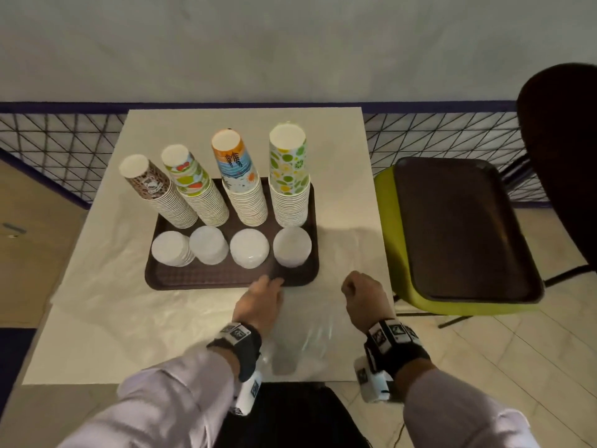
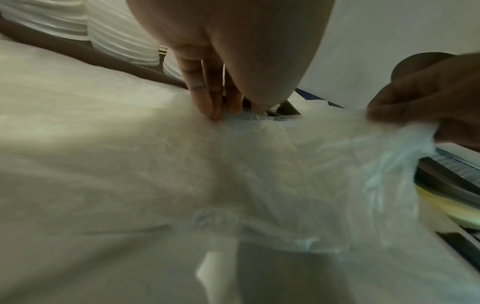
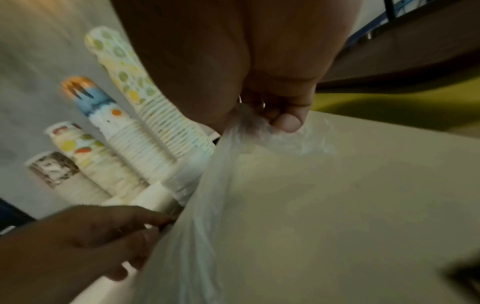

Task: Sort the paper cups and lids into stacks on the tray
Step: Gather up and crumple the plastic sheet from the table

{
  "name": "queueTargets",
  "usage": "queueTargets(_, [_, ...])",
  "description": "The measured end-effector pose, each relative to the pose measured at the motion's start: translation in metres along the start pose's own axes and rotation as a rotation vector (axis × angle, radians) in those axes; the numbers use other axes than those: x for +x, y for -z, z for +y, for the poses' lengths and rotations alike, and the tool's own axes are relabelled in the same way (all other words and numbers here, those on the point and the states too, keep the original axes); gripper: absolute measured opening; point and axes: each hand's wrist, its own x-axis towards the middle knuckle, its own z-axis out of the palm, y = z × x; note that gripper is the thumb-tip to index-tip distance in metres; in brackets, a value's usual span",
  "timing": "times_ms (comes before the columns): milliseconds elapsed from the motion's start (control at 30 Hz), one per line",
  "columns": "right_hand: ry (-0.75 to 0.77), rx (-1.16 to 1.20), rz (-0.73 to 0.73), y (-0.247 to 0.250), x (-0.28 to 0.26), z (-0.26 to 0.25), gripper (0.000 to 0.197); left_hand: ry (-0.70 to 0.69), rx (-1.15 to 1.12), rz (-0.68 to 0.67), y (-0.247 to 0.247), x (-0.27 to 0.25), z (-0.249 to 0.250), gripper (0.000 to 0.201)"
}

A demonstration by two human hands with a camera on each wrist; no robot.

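Four upside-down paper cup stacks stand along the back of the brown tray (image 1: 193,279): brown-patterned (image 1: 158,192), fruit-print (image 1: 197,189), beach-print (image 1: 242,182) and lime-print (image 1: 289,176). In front of them sit white lid stacks (image 1: 171,248), (image 1: 208,244), (image 1: 249,248), (image 1: 291,247). A clear plastic bag (image 1: 303,324) lies on the table before the tray. My left hand (image 1: 268,287) (image 2: 236,114) pinches the bag at the tray's front rim. My right hand (image 1: 352,287) (image 3: 270,119) holds the bag's other corner, bunched between thumb and curled fingers, so the plastic (image 2: 259,174) stretches between both hands.
A second brown tray (image 1: 462,231) rests on a green seat (image 1: 403,279) to the right of the white table (image 1: 97,318). A dark chair (image 1: 562,156) stands behind it. A black mesh fence (image 1: 64,147) runs along the back.
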Motion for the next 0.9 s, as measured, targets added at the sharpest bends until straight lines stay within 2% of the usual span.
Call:
queueTargets(100, [0.063, 0.020, -0.028, 0.028, 0.002, -0.008, 0.014, -0.014, -0.081, 0.121, -0.003, -0.001, 0.003, 0.033])
queueTargets(200, [0.099, 0.025, -0.060, 0.061, 0.002, -0.016, 0.021, -0.012, -0.048, 0.126, -0.004, -0.004, 0.005, 0.032])
queueTargets(300, [0.164, 0.078, 0.120, 0.102, -0.005, -0.013, 0.015, 0.016, -0.043, 0.101, -0.001, -0.007, 0.007, 0.042])
queueTargets(400, [0.138, 0.237, 0.243, 0.138, -0.022, -0.013, 0.008, 0.081, -0.077, 0.048, 0.011, -0.011, 0.017, 0.053])
queueTargets(433, [0.122, 0.311, 0.225, 0.142, -0.026, -0.013, 0.008, 0.072, -0.117, 0.070, 0.017, -0.014, 0.022, 0.056])
queueTargets(500, [0.106, 0.459, 0.086, 0.140, -0.036, -0.015, 0.013, -0.050, -0.283, 0.134, 0.035, -0.024, 0.041, 0.079])
queueTargets(567, [0.129, 0.539, -0.110, 0.125, -0.047, -0.022, 0.012, -0.159, -0.507, 0.071, 0.051, -0.033, 0.065, 0.104])
queueTargets(600, [0.156, 0.558, -0.199, 0.115, -0.052, -0.027, 0.010, -0.169, -0.589, 0.000, 0.057, -0.034, 0.077, 0.105])
queueTargets(633, [0.186, 0.572, -0.265, 0.104, -0.057, -0.033, 0.010, -0.173, -0.639, -0.058, 0.063, -0.035, 0.085, 0.091])
queueTargets(667, [0.208, 0.593, -0.296, 0.095, -0.062, -0.039, 0.009, -0.189, -0.647, -0.071, 0.066, -0.035, 0.091, 0.066])
queueTargets(700, [0.222, 0.606, -0.282, 0.087, -0.065, -0.044, 0.010, -0.196, -0.639, -0.043, 0.071, -0.037, 0.095, 0.039])
queueTargets(733, [0.226, 0.568, -0.213, 0.081, -0.066, -0.046, 0.022, -0.181, -0.668, -0.009, 0.076, -0.039, 0.097, 0.021])
queueTargets(767, [0.226, 0.481, -0.141, 0.075, -0.065, -0.045, 0.038, -0.147, -0.720, 0.013, 0.081, -0.042, 0.097, 0.018])
queueTargets(800, [0.230, 0.414, -0.122, 0.071, -0.064, -0.043, 0.051, -0.126, -0.770, 0.012, 0.087, -0.046, 0.098, 0.024])
queueTargets(833, [0.220, 0.400, -0.178, 0.065, -0.062, -0.042, 0.059, -0.117, -0.787, 0.002, 0.091, -0.050, 0.096, 0.033])
queueTargets(867, [0.200, 0.450, -0.277, 0.059, -0.060, -0.040, 0.058, -0.121, -0.778, -0.012, 0.093, -0.052, 0.093, 0.037])
queueTargets(900, [0.187, 0.499, -0.366, 0.050, -0.059, -0.037, 0.047, -0.117, -0.750, -0.030, 0.093, -0.054, 0.087, 0.034])
